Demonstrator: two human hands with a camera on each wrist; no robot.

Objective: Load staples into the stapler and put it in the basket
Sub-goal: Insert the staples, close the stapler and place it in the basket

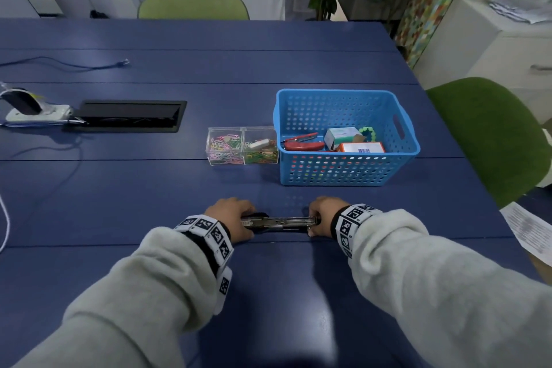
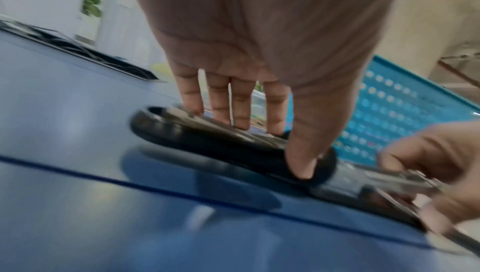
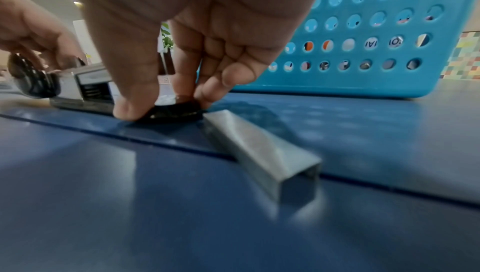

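Observation:
A black stapler [image 1: 279, 222] lies unfolded flat on the blue table, its metal magazine facing up. My left hand [image 1: 239, 219] grips its left end; in the left wrist view the thumb [image 2: 303, 165] and fingers clamp the black cover [image 2: 207, 141]. At the right end my right hand [image 1: 315, 219] pinches the black tip [image 3: 171, 112] between thumb and fingers. A strip of staples [image 3: 259, 153] lies loose on the table just beside that hand. The blue perforated basket [image 1: 334, 170] stands behind the stapler, to the right.
The basket holds a red stapler [image 1: 301, 142] and small boxes [image 1: 343, 136]. A clear box of paper clips [image 1: 242, 145] sits left of it. Far left are a cable hatch [image 1: 131, 115] and power strip [image 1: 35, 112]. A green chair [image 1: 493, 134] and a paper sheet [image 1: 528, 230] are at the right.

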